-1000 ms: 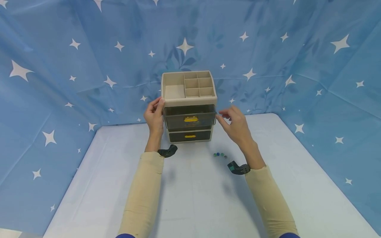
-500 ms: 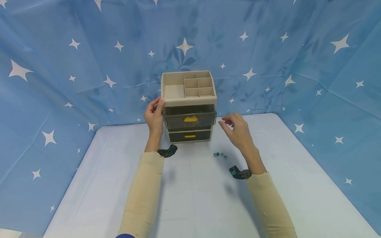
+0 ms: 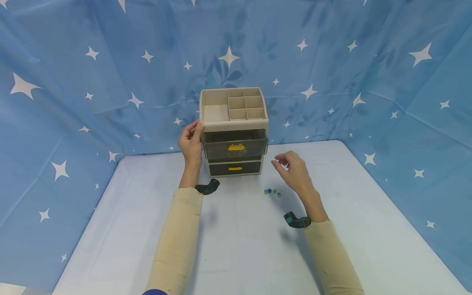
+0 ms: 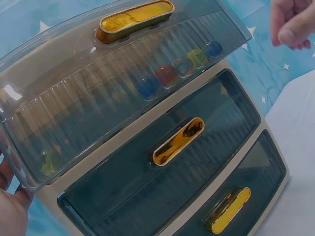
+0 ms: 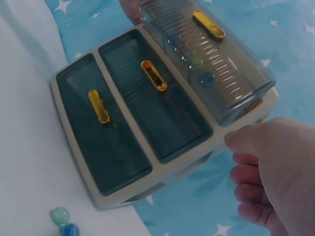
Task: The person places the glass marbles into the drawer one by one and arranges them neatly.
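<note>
A beige desktop drawer organizer [image 3: 236, 126] stands upright at the back of the table. Its top drawer [image 3: 217, 152], see-through grey with a gold handle, is pulled out; the lower two are in. Several glass marbles [image 4: 166, 74] lie in that drawer, blue, red, clear and yellow-green. With thumb in front and fingers behind, my left hand [image 3: 192, 143] grips the organizer's upper left side. My right hand [image 3: 296, 174] hangs to the right of the organizer, fingers loosely curled and holding nothing. Below and left of it, several more marbles [image 3: 270, 191] lie on the table, green, blue and greyish.
Divided compartments [image 3: 246, 104] top the organizer. A white cloth covers the table [image 3: 236, 246], and a blue curtain [image 3: 147, 82] with white stars hangs close behind and along both sides. Each wrist wears a black camera mount [image 3: 296, 221].
My right hand has drawn away from the top drawer's right corner, moving rightward and down toward the front. The left hand keeps its grip, and the drawer remains pulled out.
</note>
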Demonstrator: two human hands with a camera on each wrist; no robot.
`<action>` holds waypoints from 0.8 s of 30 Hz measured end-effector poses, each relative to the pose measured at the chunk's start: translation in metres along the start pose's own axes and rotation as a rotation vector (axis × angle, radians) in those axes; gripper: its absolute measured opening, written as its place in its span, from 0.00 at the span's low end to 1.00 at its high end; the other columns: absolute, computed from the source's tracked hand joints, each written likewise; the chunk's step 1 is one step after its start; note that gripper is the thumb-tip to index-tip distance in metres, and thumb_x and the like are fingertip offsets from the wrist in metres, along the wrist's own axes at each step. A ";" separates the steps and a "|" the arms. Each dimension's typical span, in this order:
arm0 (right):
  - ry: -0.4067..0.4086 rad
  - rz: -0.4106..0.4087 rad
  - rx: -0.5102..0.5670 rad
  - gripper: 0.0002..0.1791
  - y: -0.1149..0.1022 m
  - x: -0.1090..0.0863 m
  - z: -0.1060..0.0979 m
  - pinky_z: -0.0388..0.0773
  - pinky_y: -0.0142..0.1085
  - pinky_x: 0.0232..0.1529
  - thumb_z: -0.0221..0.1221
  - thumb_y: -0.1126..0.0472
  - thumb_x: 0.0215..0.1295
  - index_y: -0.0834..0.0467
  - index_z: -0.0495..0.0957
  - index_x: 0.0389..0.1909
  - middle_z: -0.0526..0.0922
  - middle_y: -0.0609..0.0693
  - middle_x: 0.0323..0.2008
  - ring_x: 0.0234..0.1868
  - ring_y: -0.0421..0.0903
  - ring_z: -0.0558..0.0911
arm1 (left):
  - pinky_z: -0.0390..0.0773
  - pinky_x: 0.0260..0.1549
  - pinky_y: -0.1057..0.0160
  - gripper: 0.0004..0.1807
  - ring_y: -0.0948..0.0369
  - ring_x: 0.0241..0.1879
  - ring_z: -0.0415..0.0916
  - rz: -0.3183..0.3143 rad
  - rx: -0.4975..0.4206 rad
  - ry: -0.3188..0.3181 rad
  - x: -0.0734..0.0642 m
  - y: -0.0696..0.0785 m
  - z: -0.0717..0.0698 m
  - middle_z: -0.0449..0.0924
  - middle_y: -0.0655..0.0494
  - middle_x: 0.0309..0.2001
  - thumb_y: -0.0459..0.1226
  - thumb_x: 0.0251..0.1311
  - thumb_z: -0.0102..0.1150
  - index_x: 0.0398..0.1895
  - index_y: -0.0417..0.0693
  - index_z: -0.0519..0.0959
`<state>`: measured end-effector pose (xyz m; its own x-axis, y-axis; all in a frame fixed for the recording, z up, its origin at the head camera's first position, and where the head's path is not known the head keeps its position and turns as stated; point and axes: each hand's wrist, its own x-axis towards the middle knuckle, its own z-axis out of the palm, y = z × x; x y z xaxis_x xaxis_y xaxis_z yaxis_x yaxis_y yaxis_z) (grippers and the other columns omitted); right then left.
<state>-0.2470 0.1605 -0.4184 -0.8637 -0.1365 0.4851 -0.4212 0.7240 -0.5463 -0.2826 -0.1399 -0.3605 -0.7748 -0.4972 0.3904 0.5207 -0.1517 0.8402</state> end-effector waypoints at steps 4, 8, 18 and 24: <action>-0.025 0.006 0.003 0.12 0.007 -0.005 0.004 0.78 0.44 0.43 0.62 0.57 0.69 0.61 0.82 0.47 0.81 0.57 0.38 0.40 0.51 0.78 | 0.71 0.30 0.72 0.18 0.57 0.31 0.70 -0.004 0.005 -0.005 0.000 -0.001 -0.001 0.82 0.69 0.29 0.36 0.63 0.66 0.51 0.31 0.82; -0.045 0.005 0.003 0.12 0.013 -0.007 0.008 0.78 0.43 0.43 0.63 0.57 0.69 0.61 0.82 0.46 0.82 0.56 0.37 0.39 0.50 0.78 | 0.71 0.31 0.69 0.18 0.57 0.32 0.70 -0.015 0.007 -0.004 0.001 -0.001 -0.001 0.81 0.69 0.29 0.37 0.63 0.66 0.51 0.33 0.83; -0.133 0.026 0.004 0.14 0.021 -0.010 0.012 0.76 0.43 0.43 0.62 0.55 0.69 0.61 0.83 0.47 0.82 0.55 0.38 0.40 0.51 0.78 | 0.73 0.32 0.69 0.18 0.64 0.31 0.72 -0.018 0.008 0.005 0.001 0.001 0.000 0.81 0.68 0.30 0.37 0.63 0.66 0.51 0.32 0.82; -0.172 0.045 0.006 0.15 0.025 -0.012 0.016 0.76 0.44 0.45 0.62 0.54 0.69 0.61 0.82 0.48 0.82 0.56 0.39 0.41 0.52 0.78 | 0.74 0.34 0.67 0.16 0.62 0.33 0.73 -0.031 0.021 0.005 0.000 0.001 -0.001 0.82 0.68 0.31 0.38 0.63 0.66 0.50 0.37 0.84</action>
<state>-0.2515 0.1693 -0.4484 -0.9160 -0.2183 0.3366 -0.3826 0.7277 -0.5693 -0.2820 -0.1408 -0.3604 -0.7886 -0.4965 0.3627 0.4892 -0.1494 0.8593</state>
